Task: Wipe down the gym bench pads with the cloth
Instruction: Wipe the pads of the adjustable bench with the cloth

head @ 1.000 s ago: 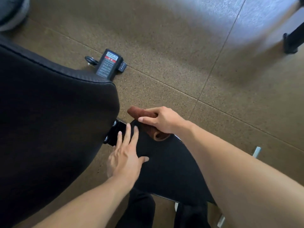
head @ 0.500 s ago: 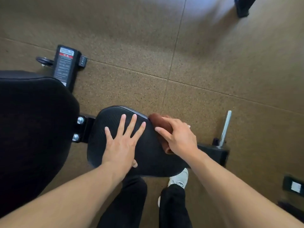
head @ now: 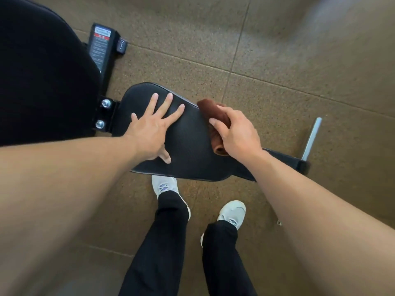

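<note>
Under right hand [head: 237, 133], cloth [head: 215, 116] presses seat pad [head: 192, 146].

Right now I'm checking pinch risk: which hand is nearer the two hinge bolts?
Left. The left hand lies flat on the seat pad just beside the bolts; the right hand presses the cloth at the pad's opposite side.

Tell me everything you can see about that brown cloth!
The cloth is reddish-brown and looks soft and fuzzy, like a small towel. It is rolled or bunched into a thick roll, one open end showing near the wrist. The right hand grips it, fingers curled over its top, hiding its middle. It lies pressed against the right edge of the black seat pad. The left hand rests flat on the pad, apart from the cloth.
</note>
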Available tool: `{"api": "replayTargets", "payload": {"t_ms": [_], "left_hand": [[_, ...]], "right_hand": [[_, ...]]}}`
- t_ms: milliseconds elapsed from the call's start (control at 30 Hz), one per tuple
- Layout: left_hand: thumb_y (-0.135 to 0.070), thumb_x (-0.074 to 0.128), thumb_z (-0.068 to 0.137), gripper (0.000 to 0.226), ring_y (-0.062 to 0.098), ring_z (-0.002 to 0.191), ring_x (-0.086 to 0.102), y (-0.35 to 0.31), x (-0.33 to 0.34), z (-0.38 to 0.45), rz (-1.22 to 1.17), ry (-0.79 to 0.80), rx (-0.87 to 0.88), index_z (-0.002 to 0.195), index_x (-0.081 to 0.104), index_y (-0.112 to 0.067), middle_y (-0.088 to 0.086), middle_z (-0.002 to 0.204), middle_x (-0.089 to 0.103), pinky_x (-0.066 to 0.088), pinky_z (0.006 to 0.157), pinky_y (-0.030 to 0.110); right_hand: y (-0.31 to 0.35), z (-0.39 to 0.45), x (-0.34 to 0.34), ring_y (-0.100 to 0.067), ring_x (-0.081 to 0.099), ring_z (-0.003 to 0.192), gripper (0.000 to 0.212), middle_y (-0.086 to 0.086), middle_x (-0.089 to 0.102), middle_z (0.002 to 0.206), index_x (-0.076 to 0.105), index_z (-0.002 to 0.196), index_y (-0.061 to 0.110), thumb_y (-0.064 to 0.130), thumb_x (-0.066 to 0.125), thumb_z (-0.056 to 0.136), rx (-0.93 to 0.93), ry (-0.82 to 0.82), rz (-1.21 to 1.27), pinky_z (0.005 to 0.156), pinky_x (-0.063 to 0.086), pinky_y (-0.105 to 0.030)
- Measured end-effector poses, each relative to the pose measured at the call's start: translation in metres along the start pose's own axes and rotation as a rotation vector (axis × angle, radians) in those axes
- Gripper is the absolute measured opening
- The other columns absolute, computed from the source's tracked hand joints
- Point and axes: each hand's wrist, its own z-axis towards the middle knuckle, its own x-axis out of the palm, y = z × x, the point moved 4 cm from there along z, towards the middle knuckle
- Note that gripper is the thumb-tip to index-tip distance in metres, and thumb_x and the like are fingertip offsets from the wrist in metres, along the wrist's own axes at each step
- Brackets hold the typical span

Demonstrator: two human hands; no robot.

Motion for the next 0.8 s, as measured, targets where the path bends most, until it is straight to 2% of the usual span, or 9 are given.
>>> {"api": "replayTargets", "payload": {"t_ms": [133,233,333,400,500,567,633,700,800], "left_hand": [[-0.062,0.092,0.046,0.155,0.023,0.151,-0.028,0.003,0.000,0.000,-0.014,-0.010,-0.010,0.155,-0.017,-0.048,-0.014,0.162,-0.032,0.027,0.111,0.071],[-0.065,0.091,0.045,0.155,0.022,0.152,-0.027,0.003,-0.001,0.001,-0.001,-0.026,-0.004,0.154,-0.018,-0.050,-0.016,0.162,-0.032,0.030,0.111,0.069],[-0.068,0.090,0.044,0.155,0.023,0.153,-0.025,0.003,-0.002,-0.001,0.017,-0.044,-0.006,0.154,-0.018,-0.050,-0.016,0.163,-0.030,0.033,0.110,0.068],[-0.069,0.090,0.044,0.155,0.023,0.153,-0.023,0.005,-0.001,-0.002,0.028,-0.063,0.001,0.154,-0.018,-0.049,-0.015,0.164,-0.029,0.036,0.108,0.067],[-0.070,0.089,0.043,0.155,0.022,0.154,-0.020,0.005,0.000,-0.004,0.029,-0.111,0.009,0.155,-0.017,-0.049,-0.015,0.164,-0.028,0.040,0.105,0.064],[-0.068,0.090,0.046,0.152,0.021,0.155,-0.018,0.006,0.002,-0.007,-0.009,-0.142,0.012,0.157,-0.012,-0.047,-0.014,0.166,-0.024,0.036,0.108,0.063],[-0.067,0.088,0.053,0.142,0.022,0.155,-0.013,0.011,0.016,-0.017,-0.132,-0.212,-0.011,0.160,-0.002,-0.041,-0.009,0.169,-0.015,0.024,0.118,0.061],[-0.072,0.075,0.070,0.120,0.022,0.156,-0.009,0.026,0.044,-0.038,-0.281,-0.336,-0.077,0.161,0.007,-0.035,-0.004,0.170,-0.007,0.014,0.124,0.055],[-0.059,0.058,0.093,0.090,0.018,0.156,-0.007,0.053,0.109,-0.088,-0.406,-0.429,-0.092,0.162,0.008,-0.030,-0.003,0.170,-0.007,0.010,0.126,0.047]], "right_hand": [[-0.026,-0.028,0.006,-0.013,0.048,0.137,0.048,0.010,0.051,0.150,0.051,0.148,0.040,0.049,0.058,0.102,0.100,-0.144,0.215,0.109,0.035,-0.034],[-0.030,-0.054,0.019,-0.007,0.037,0.145,0.050,0.012,0.041,0.160,0.046,0.152,0.039,0.043,0.057,0.104,0.112,-0.286,0.291,0.116,0.030,-0.035],[-0.037,-0.083,0.034,0.006,0.021,0.145,0.050,0.018,0.023,0.168,0.041,0.155,0.042,0.042,0.053,0.106,0.053,-0.340,0.233,0.113,0.026,-0.034],[-0.041,-0.099,0.046,0.001,0.018,0.149,0.049,0.019,0.015,0.170,0.041,0.154,0.043,0.042,0.053,0.106,-0.011,-0.324,0.148,0.115,0.030,-0.040],[-0.050,-0.125,0.061,-0.020,0.018,0.157,0.048,0.019,0.013,0.171,0.042,0.153,0.046,0.042,0.054,0.106,-0.085,-0.257,-0.023,0.118,0.032,-0.048],[-0.054,-0.138,0.065,-0.027,0.016,0.159,0.049,0.010,0.023,0.171,0.046,0.152,0.040,0.040,0.057,0.105,-0.221,-0.248,-0.227,0.118,0.029,-0.050],[-0.053,-0.144,0.072,-0.033,0.017,0.159,0.053,-0.001,0.033,0.168,0.049,0.153,0.033,0.036,0.065,0.102,-0.507,-0.187,-0.528,0.123,0.023,-0.064],[-0.046,-0.138,0.080,-0.034,0.023,0.157,0.055,-0.004,0.036,0.166,0.047,0.155,0.033,0.036,0.066,0.103,-0.771,-0.081,-0.757,0.122,0.020,-0.067],[-0.018,-0.115,0.093,-0.038,0.021,0.157,0.059,-0.003,0.034,0.167,0.041,0.158,0.035,0.035,0.063,0.103,-0.900,-0.044,-0.878,0.123,0.015,-0.067]]}}
